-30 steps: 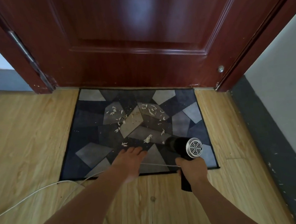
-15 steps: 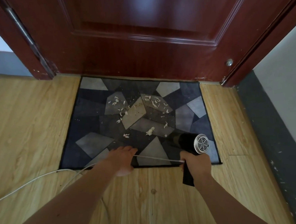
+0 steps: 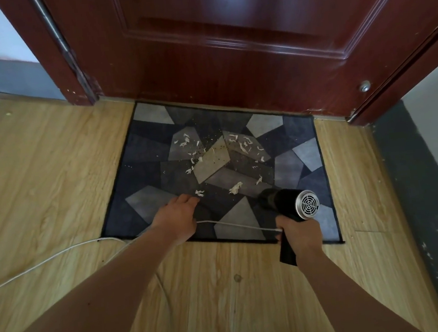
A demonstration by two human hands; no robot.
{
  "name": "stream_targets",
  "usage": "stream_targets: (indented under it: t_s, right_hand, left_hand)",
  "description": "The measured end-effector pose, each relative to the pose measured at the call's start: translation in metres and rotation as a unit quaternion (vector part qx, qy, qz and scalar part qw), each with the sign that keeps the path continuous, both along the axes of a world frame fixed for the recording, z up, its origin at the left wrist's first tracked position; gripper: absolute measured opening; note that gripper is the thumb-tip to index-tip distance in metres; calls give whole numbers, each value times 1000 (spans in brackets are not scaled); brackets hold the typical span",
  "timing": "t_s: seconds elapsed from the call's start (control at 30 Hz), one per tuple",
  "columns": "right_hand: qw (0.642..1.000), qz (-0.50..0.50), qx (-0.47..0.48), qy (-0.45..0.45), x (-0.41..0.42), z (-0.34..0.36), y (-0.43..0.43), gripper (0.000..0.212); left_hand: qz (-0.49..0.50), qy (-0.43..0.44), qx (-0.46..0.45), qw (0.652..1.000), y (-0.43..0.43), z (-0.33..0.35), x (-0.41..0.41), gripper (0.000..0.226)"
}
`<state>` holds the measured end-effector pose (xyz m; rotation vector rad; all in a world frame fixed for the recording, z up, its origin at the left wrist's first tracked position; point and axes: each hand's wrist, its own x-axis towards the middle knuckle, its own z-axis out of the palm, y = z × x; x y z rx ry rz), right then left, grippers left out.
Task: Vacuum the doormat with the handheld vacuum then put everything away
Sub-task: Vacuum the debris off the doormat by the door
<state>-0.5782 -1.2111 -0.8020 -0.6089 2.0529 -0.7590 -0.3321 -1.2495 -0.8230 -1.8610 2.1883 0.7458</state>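
Obs.: dark red door [image 3: 229,57] closed. The wood floor [image 3: 53,181] in front of it carries the doormat [image 3: 147,156], far edge against the threshold, near edge toward the person. Handheld vacuum [image 3: 285,202] is over the doormat's near right corner, nozzle aimed toward the mat's middle, grille end facing the camera; cannot tell whether the nozzle touches the pile. Right hand [image 3: 300,234] is clenched round the black handle. Left hand [image 3: 176,218] lies palm down at the mat's near edge, fingers stretched out and pressing the pile, grasping nothing visible. White cord [image 3: 234,224] runs from the handle, under the left hand, then off the near left corner across the floor. Pale scraps [image 3: 242,146] and fine grit sit at the mat's middle. Judgement: pickup barely begun. Method: bring the nozzle close to the pile and sweep slow, overlapping passes from near edge to far edge. The left hand pins the mat against suction lift, with the cord trailing behind the nozzle.
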Motion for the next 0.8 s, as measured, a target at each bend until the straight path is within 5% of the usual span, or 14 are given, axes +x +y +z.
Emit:
stream_targets:
  t_s: [0.8]
  right_hand:
    - [998,20,34,-56,20,4,-36,22]
  left_hand:
    - [39,44,1,998,-6,2,0,55]
